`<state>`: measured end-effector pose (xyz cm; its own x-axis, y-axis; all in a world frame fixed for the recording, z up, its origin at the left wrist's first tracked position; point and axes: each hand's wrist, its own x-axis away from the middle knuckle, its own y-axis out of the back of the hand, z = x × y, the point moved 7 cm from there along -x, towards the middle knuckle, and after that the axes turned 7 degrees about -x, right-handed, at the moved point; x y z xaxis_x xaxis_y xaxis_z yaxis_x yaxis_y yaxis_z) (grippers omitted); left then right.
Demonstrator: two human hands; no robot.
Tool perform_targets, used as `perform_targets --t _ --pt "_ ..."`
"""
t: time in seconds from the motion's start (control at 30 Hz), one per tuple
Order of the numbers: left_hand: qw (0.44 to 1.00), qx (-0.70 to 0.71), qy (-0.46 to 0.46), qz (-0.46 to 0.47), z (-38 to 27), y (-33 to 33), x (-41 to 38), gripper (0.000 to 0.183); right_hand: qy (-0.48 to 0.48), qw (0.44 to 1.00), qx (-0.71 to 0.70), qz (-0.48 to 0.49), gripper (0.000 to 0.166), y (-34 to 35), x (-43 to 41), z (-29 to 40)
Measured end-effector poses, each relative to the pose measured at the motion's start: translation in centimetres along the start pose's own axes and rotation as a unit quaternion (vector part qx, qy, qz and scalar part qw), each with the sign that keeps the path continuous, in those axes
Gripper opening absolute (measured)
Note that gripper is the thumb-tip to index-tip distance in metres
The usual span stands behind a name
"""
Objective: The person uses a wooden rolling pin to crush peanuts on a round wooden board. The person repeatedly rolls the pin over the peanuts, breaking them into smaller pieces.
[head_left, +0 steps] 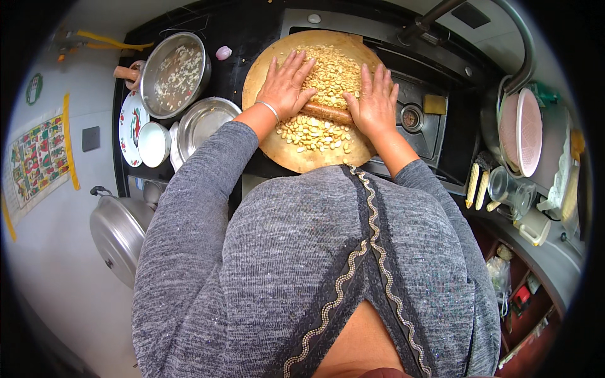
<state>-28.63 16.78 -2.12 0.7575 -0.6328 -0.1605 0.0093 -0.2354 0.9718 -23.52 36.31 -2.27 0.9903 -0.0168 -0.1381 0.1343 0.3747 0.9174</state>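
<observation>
A round wooden board (264, 52) lies partly over the sink, bearing pale yellow beans. Whole beans (314, 134) lie on its near side, and crushed ones (331, 68) spread over the far side. Between them lies a brown wooden rolling pin (327, 112). My left hand (286, 87), with a silver bangle at the wrist, rests flat with fingers spread over the pin's left end. My right hand (375, 104) lies over its right end, fingers extended. Both palms touch the pin without gripping it; the hands hide its ends.
At left stand a steel basin of water with chopped pieces (177, 78), a steel bowl (205, 120), a white bowl (154, 144) and a patterned plate (127, 123). At right are a sink drain (411, 118), a sponge (434, 104), a pink colander (528, 132) and corn cobs (472, 186).
</observation>
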Motion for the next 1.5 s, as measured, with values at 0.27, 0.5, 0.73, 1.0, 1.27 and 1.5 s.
perform_targets --t 0.27,0.5,0.73,1.0,1.27,1.5 --pt "0.999 -0.038 -0.006 -0.022 -0.9 0.7 0.7 0.067 0.009 1.000 -0.011 -0.018 0.082 0.1 0.3 -0.4" --pt "0.990 -0.025 -0.134 0.028 -4.0 3.2 3.3 0.048 0.028 0.999 -0.038 -0.007 0.086 -0.2 2.7 0.0" --pt "0.978 -0.078 -0.192 -0.014 -4.5 3.7 2.8 0.049 0.025 0.988 -0.142 -0.051 0.083 -0.3 1.8 -2.1" --pt "0.987 -0.057 -0.147 0.022 -3.8 2.4 0.9 0.047 0.006 0.998 -0.055 0.023 0.083 -1.4 -0.9 -2.9" --pt "0.999 0.025 -0.037 -0.025 -2.0 0.9 1.1 0.071 -0.015 0.997 -0.030 0.064 0.083 -1.1 -1.5 -2.3" --pt "1.000 0.011 0.008 -0.005 -0.6 -0.1 -0.2 0.071 -0.036 0.997 -0.019 0.071 0.081 -1.1 -2.7 -2.5"
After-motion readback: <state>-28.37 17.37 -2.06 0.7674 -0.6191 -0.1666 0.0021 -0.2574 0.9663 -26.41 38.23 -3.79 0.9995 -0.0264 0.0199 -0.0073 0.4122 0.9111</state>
